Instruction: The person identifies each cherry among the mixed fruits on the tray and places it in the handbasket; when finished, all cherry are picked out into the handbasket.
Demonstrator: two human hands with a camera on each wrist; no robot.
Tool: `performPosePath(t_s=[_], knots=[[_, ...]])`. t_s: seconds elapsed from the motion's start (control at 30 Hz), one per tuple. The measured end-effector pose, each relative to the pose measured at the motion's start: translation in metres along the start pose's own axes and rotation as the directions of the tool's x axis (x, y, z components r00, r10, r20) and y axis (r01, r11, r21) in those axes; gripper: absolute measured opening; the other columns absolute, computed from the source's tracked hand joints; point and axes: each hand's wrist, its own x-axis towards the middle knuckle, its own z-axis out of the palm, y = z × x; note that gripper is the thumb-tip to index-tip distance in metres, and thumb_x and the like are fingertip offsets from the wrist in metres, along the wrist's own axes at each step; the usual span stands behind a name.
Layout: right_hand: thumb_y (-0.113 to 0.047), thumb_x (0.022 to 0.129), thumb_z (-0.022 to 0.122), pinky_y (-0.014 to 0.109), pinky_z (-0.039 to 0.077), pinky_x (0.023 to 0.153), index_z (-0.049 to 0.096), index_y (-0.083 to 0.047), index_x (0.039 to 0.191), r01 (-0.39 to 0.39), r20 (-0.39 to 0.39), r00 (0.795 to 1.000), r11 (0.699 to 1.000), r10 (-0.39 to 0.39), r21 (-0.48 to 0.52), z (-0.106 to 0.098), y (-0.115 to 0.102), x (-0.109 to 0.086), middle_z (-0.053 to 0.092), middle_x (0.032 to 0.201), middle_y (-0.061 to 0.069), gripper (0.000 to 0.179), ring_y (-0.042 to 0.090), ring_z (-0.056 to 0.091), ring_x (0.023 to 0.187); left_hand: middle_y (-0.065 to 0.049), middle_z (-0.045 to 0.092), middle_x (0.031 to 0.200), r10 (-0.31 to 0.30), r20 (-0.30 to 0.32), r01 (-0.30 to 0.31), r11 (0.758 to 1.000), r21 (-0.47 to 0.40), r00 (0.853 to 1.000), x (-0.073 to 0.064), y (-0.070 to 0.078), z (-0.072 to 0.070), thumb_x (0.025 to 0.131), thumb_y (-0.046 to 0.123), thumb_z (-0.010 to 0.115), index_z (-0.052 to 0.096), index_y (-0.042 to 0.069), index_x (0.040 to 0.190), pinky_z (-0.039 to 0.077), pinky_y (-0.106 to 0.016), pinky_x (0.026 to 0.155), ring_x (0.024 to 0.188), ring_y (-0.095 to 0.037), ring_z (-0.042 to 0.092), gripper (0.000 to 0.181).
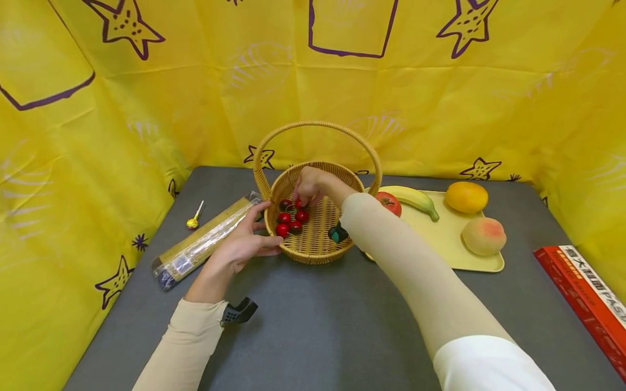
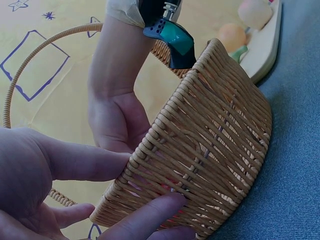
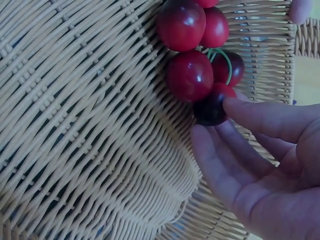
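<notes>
A round wicker basket (image 1: 313, 247) with a tall handle holds a cluster of red cherries (image 1: 283, 218) at its left side. My right hand (image 1: 311, 185) reaches down inside. In the right wrist view, thumb and fingers pinch a dark red cherry (image 3: 210, 108) at the cluster's end; green stems (image 3: 227, 62) join the fruit. My left hand (image 1: 242, 241) holds the basket's left side, with thumb and fingers at the rim (image 2: 150, 137) and on the outer wall.
Right of the basket, a pale yellow tray (image 1: 440, 247) carries a tomato (image 1: 389, 203), banana (image 1: 411, 199), mango (image 1: 467, 197) and peach (image 1: 483, 236). A long clear-wrapped package (image 1: 207, 239) and a lollipop (image 1: 193, 221) lie left. A red box (image 1: 582, 293) is far right.
</notes>
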Motion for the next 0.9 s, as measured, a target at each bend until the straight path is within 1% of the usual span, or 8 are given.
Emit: performPosePath(t_s=[0.17,0.43,0.63,0.73,0.83,0.9], knots=[[0.008,0.090,0.070,0.046,0.062,0.099,0.077,-0.001,0.120,-0.008,0.008,1.000,1.000,0.008,-0.026,0.0019,-0.0021,0.0001,0.074,0.121,0.012,0.032,0.014,0.060,0.084,-0.033,0.027,0.157,0.002,-0.001,-0.002,1.000,0.000,1.000,-0.0010,-0.0010,-0.0004,0.096,-0.008,0.067,0.010,0.021,0.168,0.065,-0.042,0.090,0.116,-0.043,0.066,0.096],[0.007,0.091,0.071,0.045,0.061,0.099,0.076,-0.002,0.121,-0.014,0.018,1.000,0.999,0.015,-0.044,0.0021,-0.0035,-0.0019,0.072,0.126,0.011,0.032,0.019,0.062,0.095,-0.033,0.026,0.158,0.008,0.004,-0.009,1.000,0.008,1.000,-0.0013,-0.0012,-0.0001,0.096,-0.007,0.067,0.009,0.021,0.168,0.064,-0.043,0.091,0.113,-0.040,0.068,0.097],[0.005,0.092,0.071,0.045,0.059,0.104,0.073,-0.004,0.127,-0.021,0.063,0.998,0.998,0.024,-0.057,-0.0013,-0.0034,-0.0038,0.070,0.127,0.013,0.037,0.021,0.063,0.106,-0.033,0.027,0.157,0.009,0.005,-0.009,1.000,0.012,1.000,-0.0007,-0.0015,0.0003,0.096,-0.006,0.067,0.009,0.022,0.168,0.065,-0.042,0.090,0.112,-0.039,0.069,0.096],[0.003,0.093,0.071,0.046,0.057,0.106,0.071,-0.007,0.132,-0.020,0.088,0.996,0.997,0.027,-0.074,-0.0032,-0.0035,-0.0049,0.069,0.128,0.012,0.040,0.022,0.063,0.110,-0.034,0.028,0.157,0.010,0.001,-0.010,1.000,0.014,1.000,-0.0003,-0.0017,0.0000,0.096,-0.007,0.067,0.009,0.022,0.168,0.065,-0.042,0.090,0.108,-0.036,0.070,0.096],[0.001,0.094,0.072,0.046,0.055,0.109,0.070,-0.008,0.134,-0.021,0.095,0.995,0.997,0.028,-0.073,-0.0048,-0.0034,-0.0072,0.070,0.129,0.011,0.042,0.022,0.064,0.112,-0.034,0.028,0.156,0.011,0.000,-0.011,1.000,0.013,1.000,-0.0002,-0.0017,0.0000,0.096,-0.007,0.067,0.009,0.022,0.168,0.065,-0.043,0.090,0.106,-0.034,0.070,0.097],[0.001,0.094,0.072,0.046,0.054,0.110,0.069,-0.008,0.135,-0.024,0.090,0.995,0.997,0.030,-0.070,-0.0062,-0.0031,-0.0092,0.071,0.128,0.011,0.042,0.022,0.065,0.114,-0.034,0.028,0.157,0.012,0.002,-0.012,1.000,0.012,1.000,-0.0004,-0.0015,0.0001,0.096,-0.007,0.067,0.009,0.022,0.168,0.064,-0.043,0.091,0.108,-0.035,0.070,0.097]])
